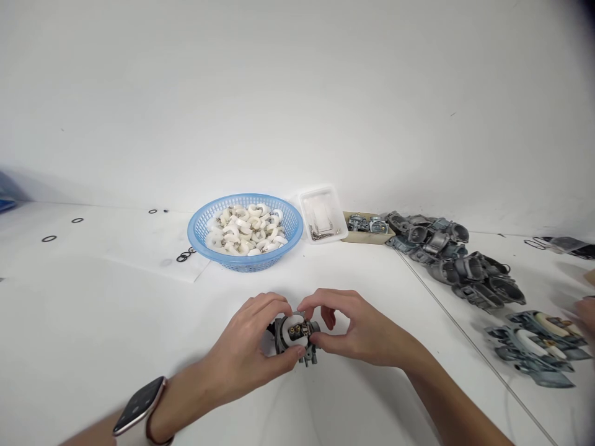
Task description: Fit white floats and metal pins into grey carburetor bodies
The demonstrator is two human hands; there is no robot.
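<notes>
A grey metal carburetor body [310, 355] sits on the white table between my hands, its open side up. Inside it lies a white C-shaped float [289, 323] around brass parts. My left hand [253, 341] grips the left side, fingers at the far edge and thumb at the near edge of the float. My right hand [356, 328] is at the right side, thumb and index finger touching the body near the float's hinge end; whether a small part is between those fingertips cannot be made out.
Behind are a blue basket [250, 262] of white floats, a clear tray [344, 230] of thin metal pieces and a box [369, 237] with carburetors. Metal bodies [441, 248] pile up at right, near float-fitted ones [534, 353]. Another person's hand [586, 310] shows at the right edge. Black rings [183, 256] lie left.
</notes>
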